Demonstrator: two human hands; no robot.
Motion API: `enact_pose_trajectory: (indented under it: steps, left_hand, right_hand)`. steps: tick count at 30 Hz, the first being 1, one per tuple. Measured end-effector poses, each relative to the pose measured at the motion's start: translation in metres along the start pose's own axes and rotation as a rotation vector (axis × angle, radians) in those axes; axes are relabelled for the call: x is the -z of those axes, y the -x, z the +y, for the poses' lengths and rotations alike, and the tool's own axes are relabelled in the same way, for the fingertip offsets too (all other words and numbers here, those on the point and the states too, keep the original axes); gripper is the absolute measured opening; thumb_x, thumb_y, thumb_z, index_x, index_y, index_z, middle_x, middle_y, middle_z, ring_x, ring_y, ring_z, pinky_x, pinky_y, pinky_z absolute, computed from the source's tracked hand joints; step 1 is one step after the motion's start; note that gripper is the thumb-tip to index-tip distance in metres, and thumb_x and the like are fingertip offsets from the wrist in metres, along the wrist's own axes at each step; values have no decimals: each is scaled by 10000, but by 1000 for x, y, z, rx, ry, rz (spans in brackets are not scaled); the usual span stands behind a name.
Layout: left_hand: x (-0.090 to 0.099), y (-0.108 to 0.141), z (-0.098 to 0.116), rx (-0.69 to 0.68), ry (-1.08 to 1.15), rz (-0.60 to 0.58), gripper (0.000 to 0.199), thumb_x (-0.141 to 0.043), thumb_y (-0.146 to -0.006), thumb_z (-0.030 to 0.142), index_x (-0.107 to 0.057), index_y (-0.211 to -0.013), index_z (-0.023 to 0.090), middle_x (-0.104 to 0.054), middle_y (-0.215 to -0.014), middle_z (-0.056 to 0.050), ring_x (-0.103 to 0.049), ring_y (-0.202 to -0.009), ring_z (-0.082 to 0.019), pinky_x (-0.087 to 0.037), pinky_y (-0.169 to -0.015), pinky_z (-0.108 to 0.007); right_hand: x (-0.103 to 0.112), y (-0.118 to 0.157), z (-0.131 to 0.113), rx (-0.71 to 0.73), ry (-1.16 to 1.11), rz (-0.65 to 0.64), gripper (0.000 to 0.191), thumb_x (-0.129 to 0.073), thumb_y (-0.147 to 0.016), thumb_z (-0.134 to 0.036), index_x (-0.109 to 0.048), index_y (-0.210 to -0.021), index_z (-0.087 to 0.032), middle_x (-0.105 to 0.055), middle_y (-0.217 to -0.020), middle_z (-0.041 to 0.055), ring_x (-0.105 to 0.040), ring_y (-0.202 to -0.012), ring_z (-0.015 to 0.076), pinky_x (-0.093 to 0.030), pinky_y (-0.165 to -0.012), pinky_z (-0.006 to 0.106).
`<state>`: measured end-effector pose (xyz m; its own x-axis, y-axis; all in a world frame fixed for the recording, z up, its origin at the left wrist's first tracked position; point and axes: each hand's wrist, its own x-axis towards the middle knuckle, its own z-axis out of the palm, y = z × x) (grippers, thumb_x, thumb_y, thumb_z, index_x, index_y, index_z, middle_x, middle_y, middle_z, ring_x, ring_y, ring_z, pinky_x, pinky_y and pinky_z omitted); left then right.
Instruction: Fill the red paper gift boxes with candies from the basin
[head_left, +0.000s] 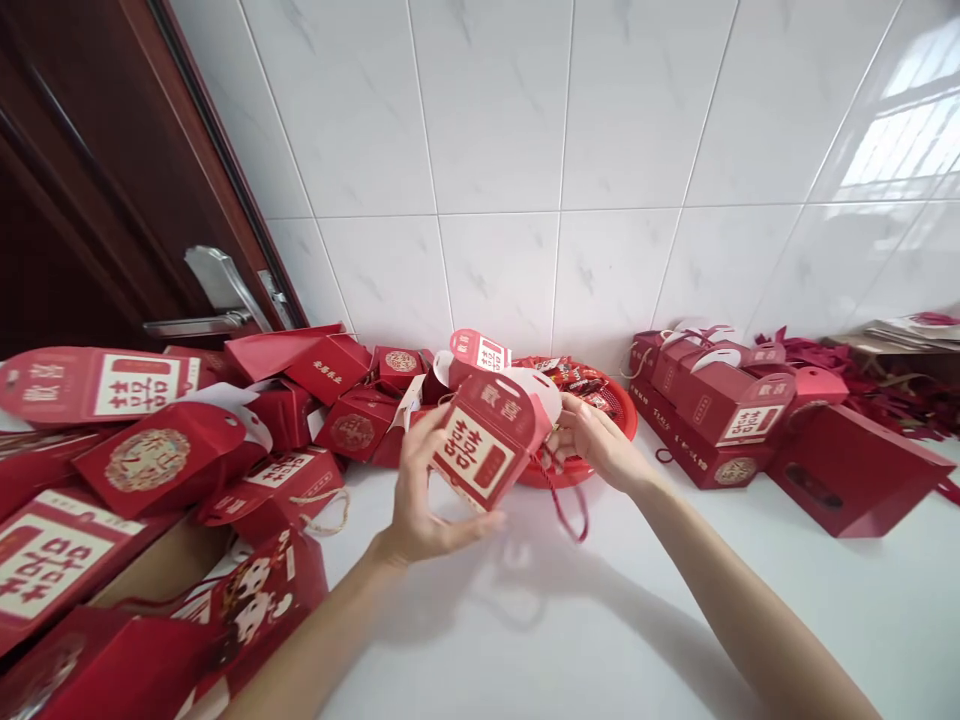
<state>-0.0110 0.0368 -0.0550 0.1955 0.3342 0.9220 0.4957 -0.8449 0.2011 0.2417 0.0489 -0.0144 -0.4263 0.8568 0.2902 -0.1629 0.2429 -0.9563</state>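
My left hand point(424, 480) is wrapped round a small red gift box point(487, 435) with a pale label and gold-red characters, held tilted above the white table. The box's rounded flaps stand up at its top. From its right side hangs a dark red cord point(559, 505) in a loop. My right hand point(589, 435) is at the right edge of the box, fingers curled together by the cord; what they hold is partly hidden. Just behind is a red plastic basket point(628, 410) with small red wrapped packets point(574, 378) in it.
Many red gift boxes point(142, 460) are heaped on the left. Stacked boxes point(720, 405) and an open red box point(859, 470) stand on the right, with loose dark red ribbons point(870, 385) behind. A tiled wall point(495, 270) closes the back; a door handle point(225, 300) is at left.
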Motion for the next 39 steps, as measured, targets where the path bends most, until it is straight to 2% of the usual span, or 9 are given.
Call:
enact_pose_trajectory:
  steps: [4,7,11,13,16,23,32,36,39]
  left_hand:
    - [-12,18,7,-120,51,-60,1012,-857,-676,429,-303,-1513,300,-396,-1463,-171,-467,-1353,-399,-469,-1043,-588]
    - [-12,21,13,-144,158,-145,929,-781,-745,514,-307,-1521,321,-328,-1512,-173,-405,-1405,-410,-447,-1058,-594]
    - [1,12,28,65,278,-147,594,-439,-940,626,-344,-1493,429,-250,-1589,-104,-391,-1428,-368,-392,-1109,-603]
    - [9,1,39,178,270,-149,512,-374,-966,618,-500,-1403,383,-306,-1567,-96,-485,-1354,-349,-418,-1104,-571]
    - [16,-18,55,318,222,-280,457,-461,-950,569,-645,-1271,299,-439,-1475,-102,-597,-1206,-308,-487,-1057,-508]
    - [7,-27,62,545,55,-583,544,-596,-884,320,-519,-1421,284,-550,-1372,-83,-625,-1160,-237,-560,-977,-367]
    - [15,-27,49,653,143,-648,414,-469,-826,161,-657,-1184,250,-647,-1259,-61,-660,-1097,-222,-568,-896,-328]
    - [24,-30,44,653,84,-797,471,-430,-761,93,-690,-1119,255,-661,-1241,-40,-663,-1055,-206,-558,-832,-295]
    - [29,-27,39,632,61,-918,590,-416,-729,61,-691,-1202,281,-665,-1285,-28,-640,-1151,-219,-535,-917,-309]
  right_hand:
    - [-10,11,-20,33,221,99,435,-603,-875,-634,-563,-896,-201,-582,-675,-17,-597,-563,136,-497,-535,261]
    - [-13,17,-26,34,346,213,450,-585,-884,-624,-508,-754,-200,-523,-642,-22,-558,-520,130,-456,-476,255]
    - [-13,24,-31,34,529,173,472,-520,-908,-628,-516,-717,-196,-542,-697,15,-532,-600,148,-450,-510,271]
    - [-13,27,-33,3,600,86,478,-483,-929,-615,-516,-700,-197,-543,-699,22,-507,-620,149,-433,-527,273]
    - [-14,28,-31,-64,673,-33,470,-468,-942,-588,-489,-673,-204,-507,-650,9,-465,-603,140,-390,-528,265]
    - [-13,21,-11,-105,846,-144,469,-410,-985,-500,-354,-622,-208,-375,-575,-41,-307,-537,101,-255,-519,255]
    - [-43,26,-9,-294,1210,-81,387,-564,-913,-599,-550,-895,-212,-663,-798,42,-580,-686,189,-275,-568,269]
    - [-39,28,-12,-304,1167,-129,270,-624,-894,-412,-559,-1061,-209,-673,-813,33,-606,-722,200,-312,-587,269]
    - [-25,31,-19,-257,1084,-133,280,-609,-870,-294,-527,-1128,-220,-672,-838,20,-605,-703,179,-359,-606,263]
